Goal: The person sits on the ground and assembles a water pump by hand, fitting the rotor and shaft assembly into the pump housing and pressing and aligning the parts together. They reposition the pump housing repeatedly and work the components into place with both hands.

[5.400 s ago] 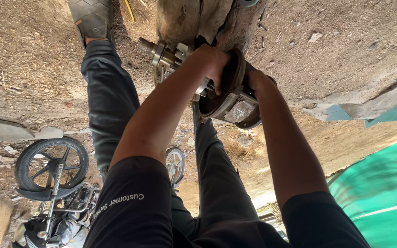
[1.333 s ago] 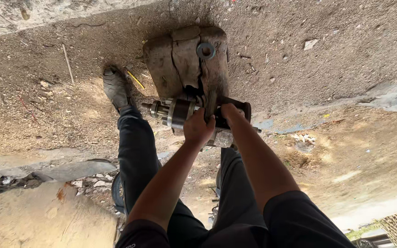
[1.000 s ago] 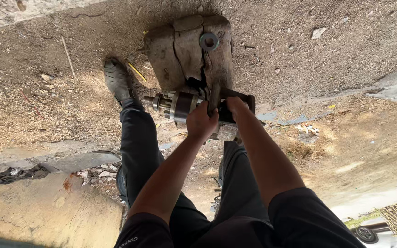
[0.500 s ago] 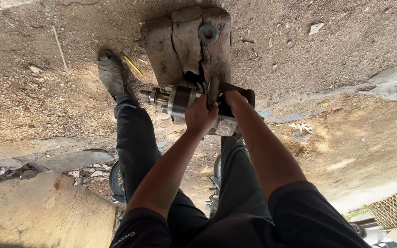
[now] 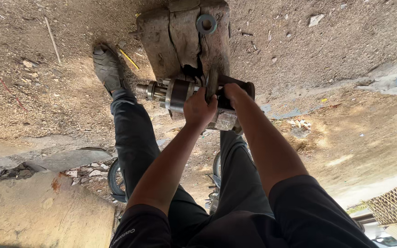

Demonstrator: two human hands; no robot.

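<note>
Metal part, a cylindrical motor-like piece (image 5: pixel 173 93) with a shaft sticking out to the picture's left, lies across the near edge of a cracked wooden block (image 5: pixel 180 41) on dirt ground (image 5: pixel 336 41). Only one view, head camera looking down. Left hand (image 5: pixel 200 108) wraps the body of the metal part, fingers curled tight around it, thumb side up against a flat metal bar (image 5: pixel 212 82) standing between the two hands. Right hand (image 5: pixel 235 94) closed over the dark end housing (image 5: pixel 246 87), fingers pressed together; whether they also pinch the bar I cannot tell. A steel washer (image 5: pixel 206 24) sits flat on top of the block, well apart from both hands. A shoe (image 5: pixel 108 69) is planted on the ground just beside the block, a yellow stick (image 5: pixel 128 59) between them. Motorbike wheel (image 5: pixel 116 181) shows behind the legs. Judging by the grip, the step in hand looks like steadying the part on the block while working the bar at the housing joint; any next move would need the left hand to keep the body from rolling.
</note>
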